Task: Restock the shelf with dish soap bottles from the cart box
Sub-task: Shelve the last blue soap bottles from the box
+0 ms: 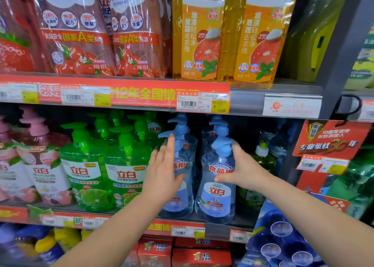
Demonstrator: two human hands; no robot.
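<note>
**Both hands on the blue bottles, mid shelf**

Two hands up at the shelf [218, 219] now, both at the blue pump bottles. Left hand [162, 177] is flat and spread, fingers pointing to 12 o'clock, palm laid against the left blue bottle [183, 186]. Not wrapped round it, more a press or a steady; thumb sticks out toward 3 o'clock across the label. Right hand [240, 170] sits on the right blue bottle [217, 194], thumb across the front at 9 o'clock, fingers gone round the far side by the pump, so looks like a loose clasp at the shoulder. Can't see how tight.

Both bottles upright, long axis straight up-down, bases on the shelf front edge, just beside each other w/ a thin gap. More blue pumps stand behind them. Green bottles [105, 173] touching or nearly at 9 o'clock of the left hand; a pale-capped green bottle [263, 161] back at 3 o'clock.

What matters next, I reckon: each bottle lies dead ahead of its own hand, so any push goes straight back, toward 12. Left hand nearer the left one, right already has the right one. Looks like facing-up and squaring the row. Cart box not in view.
</note>
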